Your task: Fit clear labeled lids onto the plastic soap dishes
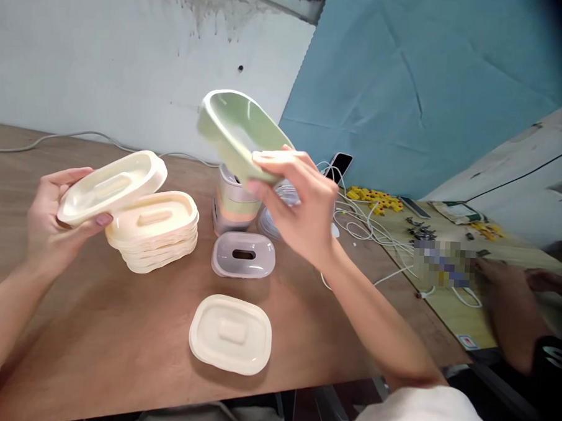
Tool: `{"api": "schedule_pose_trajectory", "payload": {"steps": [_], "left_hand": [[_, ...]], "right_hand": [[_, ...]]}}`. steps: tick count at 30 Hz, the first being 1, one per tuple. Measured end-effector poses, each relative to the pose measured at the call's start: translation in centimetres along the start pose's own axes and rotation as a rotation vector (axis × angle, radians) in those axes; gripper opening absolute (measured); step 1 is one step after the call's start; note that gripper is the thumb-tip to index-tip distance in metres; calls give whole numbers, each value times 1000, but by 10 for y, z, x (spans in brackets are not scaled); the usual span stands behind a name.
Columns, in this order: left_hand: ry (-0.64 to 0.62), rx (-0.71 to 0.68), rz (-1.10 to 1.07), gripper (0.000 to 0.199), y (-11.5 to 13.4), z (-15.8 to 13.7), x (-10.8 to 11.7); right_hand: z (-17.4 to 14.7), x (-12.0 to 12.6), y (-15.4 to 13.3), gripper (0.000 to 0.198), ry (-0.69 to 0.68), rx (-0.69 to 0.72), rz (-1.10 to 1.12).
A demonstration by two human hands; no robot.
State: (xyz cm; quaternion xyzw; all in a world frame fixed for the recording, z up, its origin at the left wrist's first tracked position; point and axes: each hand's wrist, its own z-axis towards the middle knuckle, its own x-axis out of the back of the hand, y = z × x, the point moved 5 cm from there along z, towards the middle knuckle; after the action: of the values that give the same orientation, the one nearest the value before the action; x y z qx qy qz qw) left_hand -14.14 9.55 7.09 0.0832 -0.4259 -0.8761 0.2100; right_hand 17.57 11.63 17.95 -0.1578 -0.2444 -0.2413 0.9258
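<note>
I am facing a white wall [105, 60], smudged dark grey high up, beyond my left hand [50, 228]. A creased blue sheet [389, 72] is hanging beyond my right hand [306, 208]. A brown wooden counter [94, 326] is stretching beneath both hands; farther right, a paler wooden tabletop [450, 314] is running alongside it. Soft light is brightening the wall.
</note>
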Motion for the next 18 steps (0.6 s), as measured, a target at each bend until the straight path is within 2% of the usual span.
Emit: {"api": "schedule_pose_trajectory", "payload": {"steps": [2,4,7,9,13,18], "left_hand": [[11,-38,-19,84,6,1,-2],[26,-32,2,88,13,1,-5],[25,13,79,90,26,-2,-12],[-2,26,129,91,34,-4,-19],[-48,51,189,95,39,-7,-29],[-71,-19,255,95,40,-9,-30]], "right_hand": [[-36,19,-25,17,2,101,119],[-77,27,-42,27,-74,108,195],[-131,24,-55,34,-273,39,219],[-155,20,-62,37,-401,76,190],[-174,13,-67,35,-562,202,57],[-180,12,-67,36,-613,310,-10]]}}
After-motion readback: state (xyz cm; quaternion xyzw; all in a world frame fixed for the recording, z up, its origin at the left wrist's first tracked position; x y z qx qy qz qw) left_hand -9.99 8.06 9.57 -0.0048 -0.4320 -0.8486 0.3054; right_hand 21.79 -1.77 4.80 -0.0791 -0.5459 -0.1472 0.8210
